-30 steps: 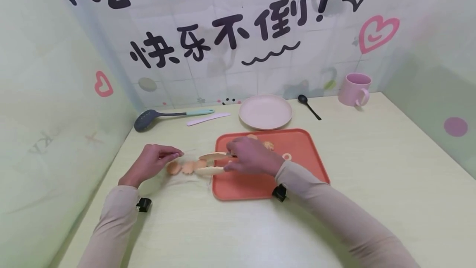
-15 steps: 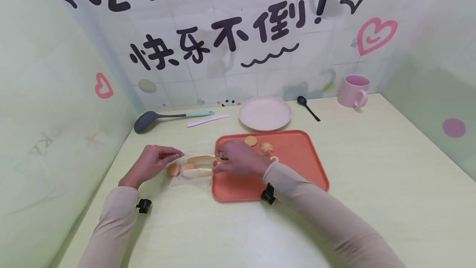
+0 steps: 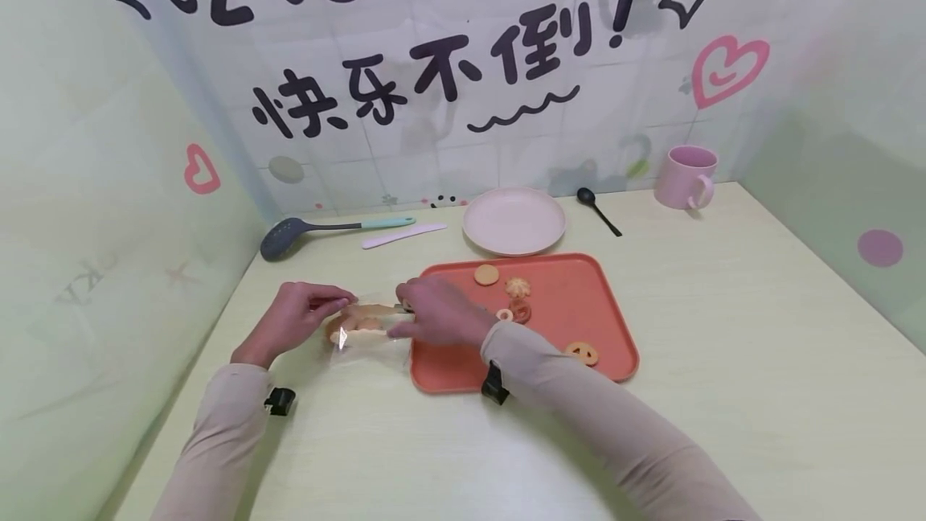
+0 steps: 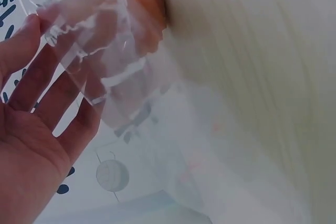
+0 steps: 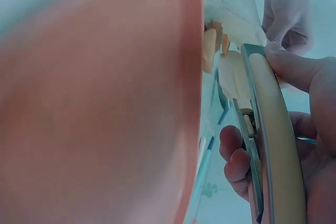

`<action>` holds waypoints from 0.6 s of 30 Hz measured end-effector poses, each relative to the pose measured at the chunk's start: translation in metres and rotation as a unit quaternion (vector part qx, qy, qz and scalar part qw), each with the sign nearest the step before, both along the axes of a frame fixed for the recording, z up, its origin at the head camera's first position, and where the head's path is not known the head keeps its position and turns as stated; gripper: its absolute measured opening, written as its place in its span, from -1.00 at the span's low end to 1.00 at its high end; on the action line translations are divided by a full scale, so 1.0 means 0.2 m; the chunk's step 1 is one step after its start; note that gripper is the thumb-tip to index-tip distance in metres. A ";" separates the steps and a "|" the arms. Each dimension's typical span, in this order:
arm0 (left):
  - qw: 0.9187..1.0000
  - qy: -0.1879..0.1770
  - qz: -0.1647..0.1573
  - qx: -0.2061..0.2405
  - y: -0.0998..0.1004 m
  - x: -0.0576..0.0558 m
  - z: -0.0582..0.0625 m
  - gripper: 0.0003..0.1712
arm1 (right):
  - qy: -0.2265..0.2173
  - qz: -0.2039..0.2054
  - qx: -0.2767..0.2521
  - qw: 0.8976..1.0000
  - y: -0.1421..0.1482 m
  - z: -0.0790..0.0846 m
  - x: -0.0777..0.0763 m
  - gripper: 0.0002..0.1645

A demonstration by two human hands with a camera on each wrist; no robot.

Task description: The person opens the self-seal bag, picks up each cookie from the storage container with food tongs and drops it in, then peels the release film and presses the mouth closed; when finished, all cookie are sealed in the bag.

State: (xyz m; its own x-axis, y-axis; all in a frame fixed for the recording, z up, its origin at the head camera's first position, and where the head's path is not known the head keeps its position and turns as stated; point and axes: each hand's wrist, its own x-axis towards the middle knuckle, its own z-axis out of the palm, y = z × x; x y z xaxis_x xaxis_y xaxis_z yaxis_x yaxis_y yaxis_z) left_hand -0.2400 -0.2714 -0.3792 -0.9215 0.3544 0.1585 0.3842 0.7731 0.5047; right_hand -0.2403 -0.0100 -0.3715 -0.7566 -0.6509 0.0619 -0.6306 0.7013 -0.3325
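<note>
While tongs [image 5: 274,129] sit inside, hands [image 3: 298,318] [image 3: 444,313] flank the bag [image 4: 123,85].

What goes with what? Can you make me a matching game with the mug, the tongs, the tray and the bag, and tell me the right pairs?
Things:
1. mug
2. tongs
3. tray
4. bag

Clues:
A. orange-red, with cookies lying on it
B. see-through, held by the left hand
C. pinkish purple, standing at the back, far right
D. gripped in the right hand

Right pairs: 1-C, 2-D, 3-A, 4-B
</note>
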 end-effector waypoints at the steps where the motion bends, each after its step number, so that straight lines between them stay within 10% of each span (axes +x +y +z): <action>1: 1.000 0.000 -0.003 0.000 0.00 0.00 0.00 -0.78 | 0.001 0.000 0.002 1.000 -0.01 0.00 0.00 -0.49; 18: 1.000 0.001 -0.003 -0.003 0.00 -0.02 -0.02 -0.81 | -0.034 -0.019 -0.017 0.999 0.11 0.00 0.03 -0.43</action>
State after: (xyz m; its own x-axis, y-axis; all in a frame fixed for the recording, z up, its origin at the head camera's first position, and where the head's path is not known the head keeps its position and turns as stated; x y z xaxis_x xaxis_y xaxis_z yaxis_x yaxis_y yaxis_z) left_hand -0.2432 -0.2718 -0.3831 -0.9193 0.3607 0.1573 0.3892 0.7739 0.4996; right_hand -0.2335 0.0116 -0.3713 -0.7838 -0.6202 0.0311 -0.5792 0.7122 -0.3966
